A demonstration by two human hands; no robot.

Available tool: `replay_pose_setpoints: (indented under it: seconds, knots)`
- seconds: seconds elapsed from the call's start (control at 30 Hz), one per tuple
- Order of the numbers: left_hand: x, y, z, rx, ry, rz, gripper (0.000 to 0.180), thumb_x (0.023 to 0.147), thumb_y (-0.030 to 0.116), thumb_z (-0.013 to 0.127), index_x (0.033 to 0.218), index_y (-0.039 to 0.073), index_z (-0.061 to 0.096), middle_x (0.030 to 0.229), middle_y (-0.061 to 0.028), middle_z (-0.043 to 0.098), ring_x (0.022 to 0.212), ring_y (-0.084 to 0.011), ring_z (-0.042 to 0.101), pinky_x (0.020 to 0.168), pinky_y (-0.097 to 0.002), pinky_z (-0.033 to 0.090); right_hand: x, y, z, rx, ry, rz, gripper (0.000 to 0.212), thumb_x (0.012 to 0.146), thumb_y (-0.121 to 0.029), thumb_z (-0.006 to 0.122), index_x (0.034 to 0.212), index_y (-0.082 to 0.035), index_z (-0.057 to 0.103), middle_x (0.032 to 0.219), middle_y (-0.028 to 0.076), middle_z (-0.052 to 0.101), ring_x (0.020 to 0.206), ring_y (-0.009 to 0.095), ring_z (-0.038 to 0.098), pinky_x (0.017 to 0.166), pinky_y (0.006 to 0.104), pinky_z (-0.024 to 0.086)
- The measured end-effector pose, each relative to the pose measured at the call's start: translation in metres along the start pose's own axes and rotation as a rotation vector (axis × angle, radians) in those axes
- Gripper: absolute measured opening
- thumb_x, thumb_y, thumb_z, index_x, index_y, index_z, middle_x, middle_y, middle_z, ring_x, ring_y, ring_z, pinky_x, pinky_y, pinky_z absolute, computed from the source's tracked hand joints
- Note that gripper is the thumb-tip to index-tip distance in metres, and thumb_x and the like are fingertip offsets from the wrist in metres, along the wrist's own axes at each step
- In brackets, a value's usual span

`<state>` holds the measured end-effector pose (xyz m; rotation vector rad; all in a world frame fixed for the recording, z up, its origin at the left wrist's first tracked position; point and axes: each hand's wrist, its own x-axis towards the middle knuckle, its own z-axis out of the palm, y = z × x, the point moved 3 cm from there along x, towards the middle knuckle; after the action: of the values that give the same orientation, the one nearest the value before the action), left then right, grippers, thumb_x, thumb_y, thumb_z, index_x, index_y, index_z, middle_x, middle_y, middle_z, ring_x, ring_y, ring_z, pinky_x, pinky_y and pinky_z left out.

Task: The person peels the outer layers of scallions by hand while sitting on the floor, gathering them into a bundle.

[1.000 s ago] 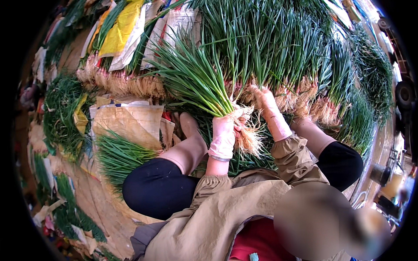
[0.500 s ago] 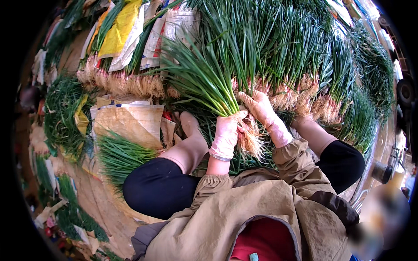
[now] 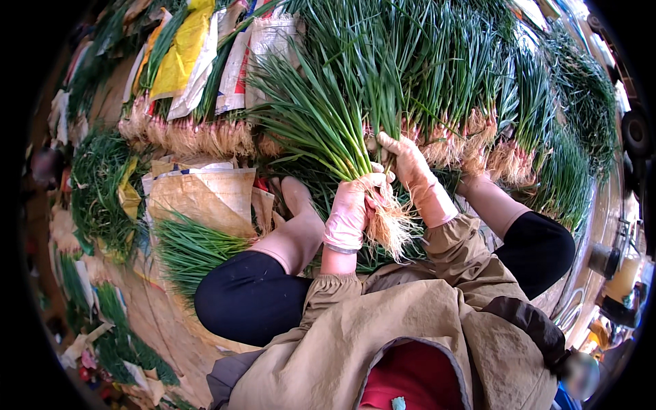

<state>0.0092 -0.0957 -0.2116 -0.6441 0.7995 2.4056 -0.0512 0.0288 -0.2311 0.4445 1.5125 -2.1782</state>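
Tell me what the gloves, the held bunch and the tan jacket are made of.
Gloves: probably thin rubber or plastic; pale pink, loosely wrinkled.
Bunch: plant matter, smooth green leaves above stringy, straw-coloured roots.
Jacket: woven cloth, matte and softly creased; cotton or synthetic, I can't tell.

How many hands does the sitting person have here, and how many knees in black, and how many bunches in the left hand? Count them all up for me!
Hands: 2, the left hand and the right hand
Knees in black: 2, the left knee and the right knee
Bunch of rooted greens in the left hand: 1
Total: 5
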Motion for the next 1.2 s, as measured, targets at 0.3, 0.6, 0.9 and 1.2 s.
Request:
replay_pose_setpoints:
  seconds: [0.3, 0.6, 0.9, 1.2]
  knots:
    - [0.0, 0.005, 0.006, -0.104, -0.008, 0.062, 0.015, 0.075, 0.004, 0.059, 0.089, 0.001, 0.054, 0.073, -0.0131, 0.061, 0.051, -0.0164, 0.055, 0.043, -0.0218, 0.043, -0.005, 0.01, 0.022, 0.528, 0.201, 0.307, 0.02, 0.089, -0.025, 0.054, 0.083, -0.006, 0.056, 0.055, 0.0, 0.047, 0.039, 0.014, 0.047, 0.029, 0.0232, 0.031]
    - [0.002, 0.003, 0.0, 0.072, 0.002, 0.033, 0.017, 0.075, 0.001, 0.059, 0.091, 0.0, 0.054, 0.077, -0.0162, 0.061, 0.057, -0.0214, 0.059, 0.051, -0.0286, 0.05, -0.009, 0.004, 0.002, -0.139, 0.254, -0.07, 0.025, 0.09, -0.028, 0.054, 0.09, -0.005, 0.063, 0.054, -0.006, 0.039, 0.041, 0.006, 0.032, 0.036, 0.0215, 0.026]
    - [0.004, -0.004, 0.004, 0.18, 0.121, 0.002, 0.012, 0.072, -0.001, 0.062, 0.082, 0.001, 0.057, 0.061, -0.0083, 0.058, 0.039, -0.0108, 0.048, 0.033, -0.0186, 0.032, 0.002, -0.003, -0.046, -0.782, 0.267, -0.246, 0.046, 0.093, -0.043, 0.043, 0.082, -0.003, 0.061, 0.057, 0.011, 0.052, 0.05, 0.024, 0.047, 0.051, 0.0344, 0.04]
    - [0.004, -0.001, -0.002, 0.328, 0.206, -0.052, 0.012, 0.075, -0.002, 0.064, 0.084, 0.001, 0.057, 0.072, -0.0095, 0.062, 0.04, -0.0114, 0.05, 0.033, -0.0179, 0.034, 0.0, -0.01, -0.007, -0.658, 0.056, -0.17, 0.038, 0.083, -0.039, 0.062, 0.109, -0.01, 0.062, 0.092, 0.009, 0.064, 0.086, 0.017, 0.059, 0.077, 0.0313, 0.046]
